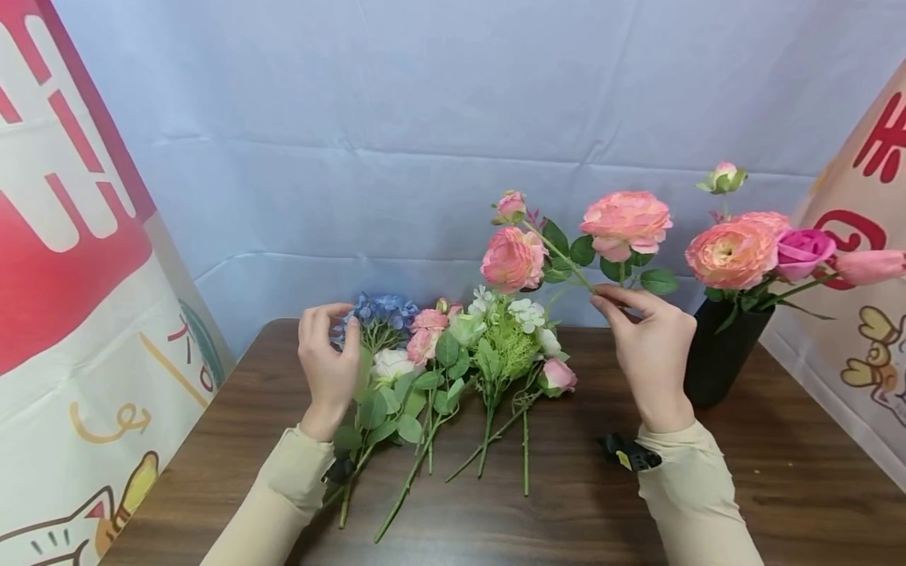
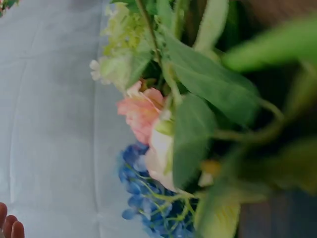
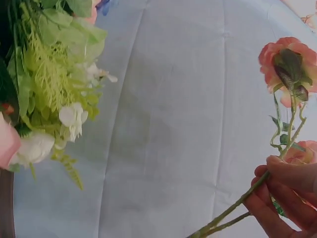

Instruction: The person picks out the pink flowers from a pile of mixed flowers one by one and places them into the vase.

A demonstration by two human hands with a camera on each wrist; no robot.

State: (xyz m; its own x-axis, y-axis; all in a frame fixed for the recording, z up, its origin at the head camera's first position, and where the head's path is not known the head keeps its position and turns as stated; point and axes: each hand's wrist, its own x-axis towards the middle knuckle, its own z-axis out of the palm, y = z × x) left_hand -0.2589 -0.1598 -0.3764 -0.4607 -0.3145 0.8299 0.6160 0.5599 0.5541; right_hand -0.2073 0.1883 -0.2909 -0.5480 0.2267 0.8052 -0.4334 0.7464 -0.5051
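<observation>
My right hand (image 1: 653,350) pinches the green stem of a pink flower spray (image 1: 628,224) between thumb and fingers, above the table and left of the vase. The spray carries large ruffled blooms, a bud and green leaves; in the right wrist view its branching stem (image 3: 233,204) slants down from the fingers. My left hand (image 1: 327,365) is raised beside the blue hydrangea (image 1: 382,310), with its fingers loosely bent and nothing visible in them. In the left wrist view only the fingertips (image 2: 15,228) show, apart from the blue petals (image 2: 136,171).
A black vase (image 1: 725,358) at the right holds peach, magenta and pink flowers. On the brown table (image 1: 566,511) lie several stems, among them a white rose (image 1: 392,364), green filler (image 1: 513,346) and a pink rosebud (image 1: 557,376). A pale cloth backdrop (image 1: 425,118) hangs behind.
</observation>
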